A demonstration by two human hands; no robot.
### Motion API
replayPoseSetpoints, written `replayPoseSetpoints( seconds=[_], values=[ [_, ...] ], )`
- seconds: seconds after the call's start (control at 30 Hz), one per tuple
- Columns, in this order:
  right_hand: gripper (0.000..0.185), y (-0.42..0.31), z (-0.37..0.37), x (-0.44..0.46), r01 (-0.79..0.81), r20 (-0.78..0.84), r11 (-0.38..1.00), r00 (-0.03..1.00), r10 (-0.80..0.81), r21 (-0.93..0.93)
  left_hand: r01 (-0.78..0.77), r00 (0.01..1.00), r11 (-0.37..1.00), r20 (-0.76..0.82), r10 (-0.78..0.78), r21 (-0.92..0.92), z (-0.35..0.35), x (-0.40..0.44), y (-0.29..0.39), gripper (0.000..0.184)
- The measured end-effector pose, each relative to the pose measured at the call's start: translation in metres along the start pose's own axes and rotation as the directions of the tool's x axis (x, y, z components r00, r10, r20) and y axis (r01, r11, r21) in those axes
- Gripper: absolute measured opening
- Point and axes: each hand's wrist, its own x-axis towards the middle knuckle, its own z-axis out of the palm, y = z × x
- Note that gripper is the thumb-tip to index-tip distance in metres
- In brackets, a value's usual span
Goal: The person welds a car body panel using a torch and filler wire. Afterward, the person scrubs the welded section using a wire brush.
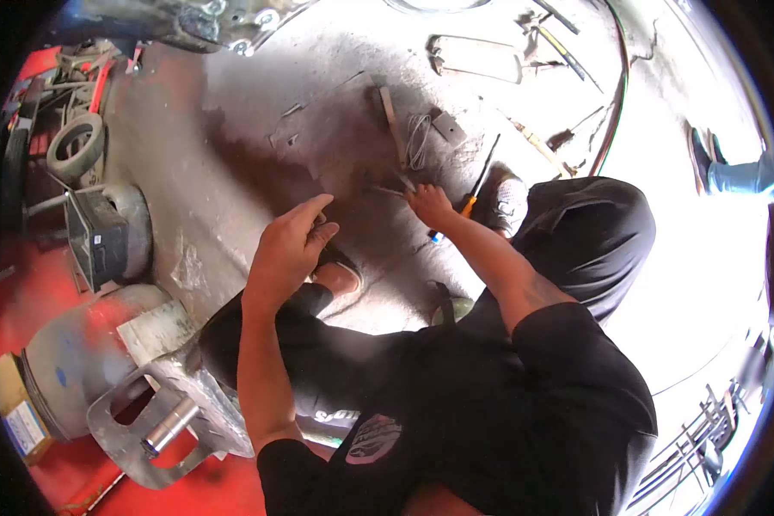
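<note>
My right hand (431, 205) is low over the floor, its fingers closed around a slim metal tool (390, 190) with two prongs that looks like pliers. Blur and shadow hide the tool's exact shape. Just beside that hand lies a screwdriver (469, 205) with an orange handle, its shaft pointing away from me. My left hand (291, 245) hovers over my foot, fingers stretched out and nothing visible in it. Beyond the right hand are a coil of wire (418, 143), a wooden stick or handle (390, 116) and a small metal block (449, 128).
Farther out lie a hacksaw-like frame (477, 75) and a long dark-handled tool (563, 50). A hose (617, 112) crosses the right side. On my left are a tyre (76, 148), a black box (95, 238) and a grey drum (82, 353). Another person's shoe (699, 159) shows at right.
</note>
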Motion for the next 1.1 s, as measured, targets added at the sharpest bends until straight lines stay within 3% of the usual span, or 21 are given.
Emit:
replayPoseSetpoints(
  seconds=[0.07, 0.13, 0.2, 0.23, 0.3, 0.33, 0.37, 0.43, 0.47, 0.57, 0.6, 0.7, 0.73, 0.83, 0.87, 0.97, 1.0, 1.03, 1.1],
  values=[
    [0.032, 0.012, -0.004, 0.007, 0.040, 0.020, 0.999, 0.999, -0.040, 0.031, 0.012, 1.000, 0.999, -0.024, -0.013, -0.045, 0.001, 0.002, 0.006, 0.037],
    [0.030, 0.006, 0.006, 0.008, -0.076, -0.020, 0.988, 0.997, 0.079, 0.135, 0.000, 0.997, 0.998, -0.083, -0.005, -0.055, 0.000, 0.000, 0.016, 0.035],
    [0.030, 0.009, 0.001, 0.003, -0.127, 0.214, 0.983, 0.972, 0.097, 0.134, -0.066, 0.986, 0.993, -0.157, 0.050, -0.099, -0.005, -0.015, 0.030, 0.035],
    [0.029, 0.004, 0.001, -0.009, -0.148, 0.169, 0.979, 0.978, 0.124, 0.140, -0.087, 0.981, 0.989, -0.184, 0.063, -0.122, -0.008, -0.031, 0.036, 0.034],
    [0.027, -0.009, -0.003, -0.024, -0.160, 0.058, 0.975, 0.987, 0.153, 0.153, -0.108, 0.959, 0.994, -0.265, 0.104, -0.001, -0.022, -0.067, 0.052, 0.033],
    [0.028, -0.008, 0.002, -0.026, -0.092, 0.067, 0.966, 0.995, 0.078, 0.242, -0.077, 0.949, 0.996, -0.304, 0.088, 0.049, -0.032, -0.088, 0.060, 0.032],
    [0.028, -0.010, 0.007, -0.013, -0.079, 0.096, 0.973, 0.994, 0.059, 0.215, -0.036, 0.937, 0.995, -0.343, 0.066, 0.092, -0.037, -0.108, 0.063, 0.031],
    [0.028, -0.013, 0.024, -0.007, -0.077, 0.189, 0.985, 0.981, 0.048, 0.152, -0.045, 0.858, 0.992, -0.505, 0.097, 0.115, -0.042, -0.134, 0.047, 0.027],
    [0.030, -0.005, 0.041, -0.005, -0.009, 0.073, 0.994, 0.997, 0.001, 0.111, -0.041, 0.835, 0.993, -0.542, 0.095, 0.112, -0.044, -0.140, 0.031, 0.024],
    [0.035, -0.007, 0.024, -0.013, -0.061, -0.025, 0.994, 0.998, 0.064, 0.085, 0.018, 0.777, 0.999, -0.629, 0.011, 0.041, -0.040, -0.134, 0.002, 0.021],
    [0.032, -0.010, 0.011, -0.017, -0.070, 0.031, 0.990, 0.997, 0.066, 0.125, 0.020, 0.757, 0.997, -0.653, 0.033, 0.074, -0.034, -0.126, -0.014, 0.022],
    [0.030, -0.017, -0.009, -0.029, -0.098, 0.155, 0.979, 0.985, 0.070, 0.179, 0.042, 0.758, 0.967, -0.638, 0.134, 0.253, -0.013, -0.091, -0.039, 0.024],
    [0.032, -0.022, -0.010, -0.032, -0.098, 0.159, 0.982, 0.985, 0.072, 0.163, 0.065, 0.749, 0.989, -0.661, 0.042, 0.136, -0.011, -0.083, -0.034, 0.025],
    [0.037, -0.023, -0.001, -0.030, -0.107, 0.198, 0.975, 0.978, 0.068, 0.194, 0.119, 0.784, 0.922, -0.604, 0.140, 0.369, -0.009, -0.074, -0.031, 0.026],
    [0.039, -0.019, 0.004, -0.023, -0.118, 0.210, 0.968, 0.975, 0.071, 0.220, 0.115, 0.785, 0.936, -0.608, 0.121, 0.334, -0.009, -0.073, -0.035, 0.025],
    [0.055, -0.008, 0.031, -0.016, -0.099, 0.036, 0.969, 0.995, 0.094, 0.228, 0.132, 0.774, 0.972, -0.632, 0.021, 0.195, -0.012, -0.069, -0.038, 0.024],
    [0.050, -0.004, 0.030, -0.009, -0.099, -0.120, 0.946, 0.983, 0.142, 0.308, 0.141, 0.778, 0.964, -0.628, 0.034, 0.226, -0.013, -0.068, -0.035, 0.022],
    [0.044, 0.003, 0.028, -0.003, -0.150, -0.034, 0.931, 0.985, 0.171, 0.333, 0.167, 0.790, 0.957, -0.613, 0.014, 0.237, -0.014, -0.069, -0.034, 0.023],
    [0.034, 0.011, -0.044, 0.011, -0.255, 0.131, 0.891, 0.966, 0.222, 0.374, 0.211, 0.811, 0.940, -0.585, -0.016, 0.267, -0.016, -0.071, -0.035, 0.025]
  ],
)
